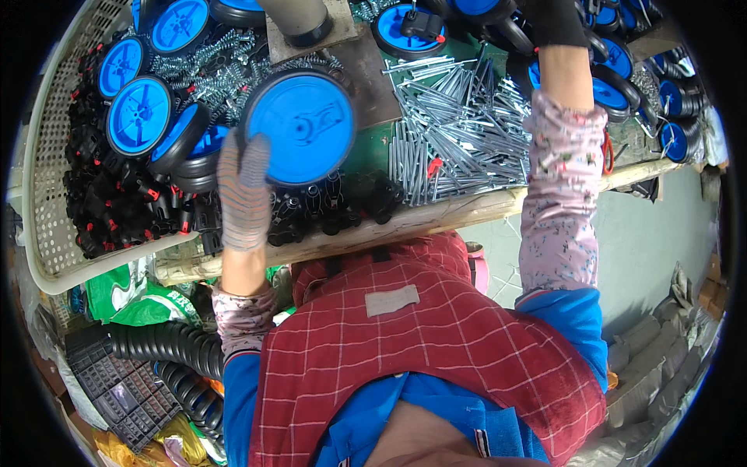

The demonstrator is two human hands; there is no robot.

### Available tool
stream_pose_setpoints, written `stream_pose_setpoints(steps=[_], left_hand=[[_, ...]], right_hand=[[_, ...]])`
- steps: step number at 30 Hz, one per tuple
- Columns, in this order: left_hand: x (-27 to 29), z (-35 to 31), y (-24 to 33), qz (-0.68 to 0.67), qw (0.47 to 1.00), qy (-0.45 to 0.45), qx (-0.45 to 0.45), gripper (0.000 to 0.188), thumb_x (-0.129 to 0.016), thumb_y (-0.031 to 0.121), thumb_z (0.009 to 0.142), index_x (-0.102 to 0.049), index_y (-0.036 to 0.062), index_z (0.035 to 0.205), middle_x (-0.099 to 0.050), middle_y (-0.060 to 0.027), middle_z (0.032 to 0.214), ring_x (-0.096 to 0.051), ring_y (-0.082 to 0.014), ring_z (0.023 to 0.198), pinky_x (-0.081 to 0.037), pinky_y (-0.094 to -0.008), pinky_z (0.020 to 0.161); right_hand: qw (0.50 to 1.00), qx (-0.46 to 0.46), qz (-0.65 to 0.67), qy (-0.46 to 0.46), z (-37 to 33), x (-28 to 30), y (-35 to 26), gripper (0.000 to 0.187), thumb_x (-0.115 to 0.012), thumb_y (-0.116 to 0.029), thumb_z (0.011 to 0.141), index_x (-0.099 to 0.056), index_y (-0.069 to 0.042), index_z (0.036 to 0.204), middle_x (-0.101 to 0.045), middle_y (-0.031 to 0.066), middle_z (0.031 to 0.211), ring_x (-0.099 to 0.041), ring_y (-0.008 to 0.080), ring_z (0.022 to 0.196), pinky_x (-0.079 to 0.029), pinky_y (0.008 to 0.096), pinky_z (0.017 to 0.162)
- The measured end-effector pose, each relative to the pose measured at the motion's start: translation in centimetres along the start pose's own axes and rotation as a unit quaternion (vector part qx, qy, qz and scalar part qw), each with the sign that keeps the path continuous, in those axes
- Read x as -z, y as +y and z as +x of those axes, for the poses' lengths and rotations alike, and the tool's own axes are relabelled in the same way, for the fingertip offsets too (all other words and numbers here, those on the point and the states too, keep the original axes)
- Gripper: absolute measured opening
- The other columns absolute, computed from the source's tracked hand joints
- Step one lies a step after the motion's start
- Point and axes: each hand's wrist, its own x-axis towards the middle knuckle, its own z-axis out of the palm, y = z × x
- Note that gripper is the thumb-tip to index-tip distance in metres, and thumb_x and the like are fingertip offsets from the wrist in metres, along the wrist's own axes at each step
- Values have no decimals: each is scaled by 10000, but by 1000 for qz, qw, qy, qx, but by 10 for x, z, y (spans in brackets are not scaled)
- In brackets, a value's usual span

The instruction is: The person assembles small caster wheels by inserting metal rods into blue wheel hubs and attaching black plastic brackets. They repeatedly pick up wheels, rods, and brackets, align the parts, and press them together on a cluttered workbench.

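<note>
My left hand [245,191], in a grey striped glove, grips the left edge of a blue wheel [299,128] with a black tyre. The wheel is held flat-side up, above springs and black plastic parts. My right hand [554,25], in a dark glove, reaches to the far right among more blue wheels [611,92]. Its fingers run off the top of the picture, so what they touch is hidden. Between my arms lies a heap of long metal pins [467,128]. Black clips [315,198] line the bench edge under the held wheel.
A white perforated basket [47,202] at the left holds wheels and black parts with red tips. Springs [222,66] are piled behind it. A grey metal post [296,17] stands on a plate at the back. The bench's wooden front edge [436,218] runs before me.
</note>
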Motion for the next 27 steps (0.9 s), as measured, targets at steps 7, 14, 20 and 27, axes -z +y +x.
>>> stream_pose_setpoints(steps=[7, 14, 20, 27], left_hand=[[-43, -16, -10, -228, 959, -111, 127, 387, -668, 230, 940, -525, 30, 1239, -603, -54, 1135, -544, -121, 1014, -448, -272, 924], [-46, -11, -22, -207, 958, -155, 122, 392, -685, 224, 930, -528, 22, 1228, -626, -54, 1096, -551, -116, 978, -469, -276, 906], [-44, -7, -26, -339, 908, -178, 170, 479, -672, 279, 932, -510, 16, 1297, -610, -73, 1172, -575, -134, 1018, -483, -282, 927], [-32, -2, -13, -327, 903, -220, 171, 526, -654, 318, 949, -500, -14, 1328, -608, -129, 1230, -613, -193, 1109, -520, -300, 932]], right_hand=[[930, -3, -103, -353, -159, -67, -92, 239, -690, -343, 840, -733, -116, 901, -702, 125, 878, -698, 331, 840, -560, 441, 743], [967, -157, 105, -171, -145, -52, -115, 198, -649, -255, 941, -621, -60, 964, -697, 109, 842, -681, 236, 679, -538, 331, 613], [875, -144, 424, -183, -148, -35, -174, 194, -573, -135, 1018, -552, -24, 1175, -684, 58, 947, -669, 118, 856, -555, 259, 728], [945, 148, 202, -209, -133, -13, -194, 756, -687, -480, 867, -440, -72, 1453, -529, 190, 1382, -560, 389, 1220, -469, 444, 986]])
